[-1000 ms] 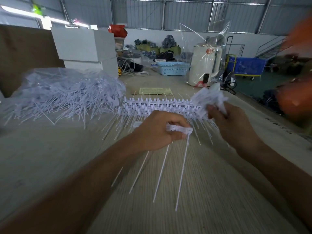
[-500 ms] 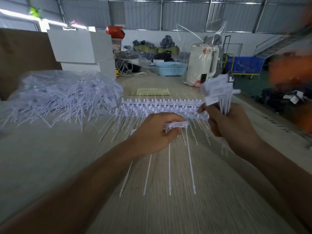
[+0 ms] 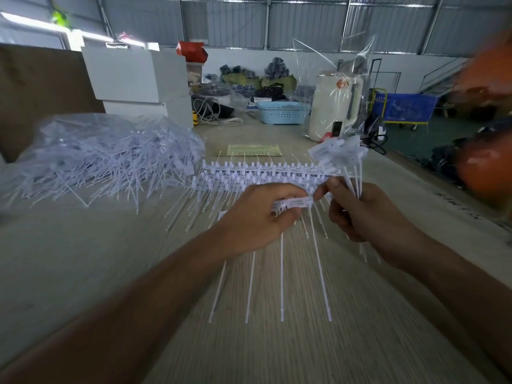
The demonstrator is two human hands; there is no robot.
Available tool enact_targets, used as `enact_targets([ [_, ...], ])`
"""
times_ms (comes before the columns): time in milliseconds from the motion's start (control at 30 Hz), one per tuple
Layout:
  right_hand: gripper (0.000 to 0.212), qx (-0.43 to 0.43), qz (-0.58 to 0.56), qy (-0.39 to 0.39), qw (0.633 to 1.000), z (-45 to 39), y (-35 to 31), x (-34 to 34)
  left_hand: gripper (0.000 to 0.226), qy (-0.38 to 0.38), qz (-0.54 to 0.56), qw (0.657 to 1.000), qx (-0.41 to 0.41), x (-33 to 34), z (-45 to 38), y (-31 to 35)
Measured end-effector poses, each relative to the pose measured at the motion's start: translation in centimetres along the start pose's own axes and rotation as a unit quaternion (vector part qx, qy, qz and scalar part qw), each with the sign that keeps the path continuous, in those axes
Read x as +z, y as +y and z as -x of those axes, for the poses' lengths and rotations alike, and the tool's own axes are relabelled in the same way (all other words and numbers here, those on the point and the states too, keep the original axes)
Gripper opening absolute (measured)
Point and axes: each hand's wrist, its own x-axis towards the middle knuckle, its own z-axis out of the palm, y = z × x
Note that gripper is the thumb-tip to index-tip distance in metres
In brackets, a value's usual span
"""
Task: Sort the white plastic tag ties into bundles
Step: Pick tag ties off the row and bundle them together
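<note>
While a strip of ties [image 3: 293,203] is pinched by the left hand [image 3: 257,217], a bundle [image 3: 339,156] is gripped upright in the right hand's [image 3: 363,212] curled fingers, just beside the strip.

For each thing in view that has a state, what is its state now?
Left hand: grips a short strip of ties, tails hanging down.
Right hand: grips a bundle, heads up.
Rows of ties: lying flat on the table.
Bag of ties: open, ties spilling out.
Basket: upright.
</note>
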Motion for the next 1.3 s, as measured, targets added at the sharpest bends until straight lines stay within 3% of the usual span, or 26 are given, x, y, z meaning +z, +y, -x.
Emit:
enact_targets([
  [233, 0.043, 0.074, 0.002, 0.003, 0.997, 0.1, -0.4, 0.9, 0.018, 0.053, 0.022, 0.998, 0.013, 0.2, 0.0, 0.4],
  [433, 0.036, 0.1, -0.012, -0.037, 0.994, 0.3, -0.5, 0.7, 0.02, 0.008, 0.06, 0.998, 0.005, 0.2, 0.2, 0.3],
  [567, 0.045, 0.132, -0.065, -0.013, 0.989, -0.1, -0.5, 0.5, 0.035, 0.002, -0.014, 1.0, 0.006, -0.3, 0.1, -0.4],
  [700, 0.047, 0.125, -0.072, -0.032, 0.989, 0.0, -0.4, 0.5, 0.019, 0.018, -0.114, 0.993, 0.032, -0.2, -0.1, -0.6],
  [800, 0.049, 0.09, -0.053, -0.037, 0.994, 0.0, -0.3, 0.6, 0.019, 0.016, -0.137, 0.989, 0.046, -0.3, -0.3, -0.8],
  [933, 0.038, 0.018, 0.022, -0.025, 0.999, 0.1, -0.2, 0.4, 0.021, 0.012, -0.071, 0.996, 0.05, -0.3, -0.2, -0.6],
  [1033, 0.035, -0.055, 0.099, -0.007, 0.994, 0.2, -0.4, 0.6, 0.024, -0.001, 0.015, 1.0, -0.02, -0.2, -0.3, -0.8],
  [1200, 0.049, 0.053, 0.016, -0.008, 0.998, 0.2, -0.8, 0.9, 0.016, 0.022, 0.056, 0.998, -0.011, -0.6, -0.4, -0.7],
  [1300, 0.046, 0.091, -0.018, -0.031, 0.995, 0.3, -0.9, 0.8, 0.015, 0.027, 0.065, 0.997, -0.019, -0.5, -0.5, -0.7],
])
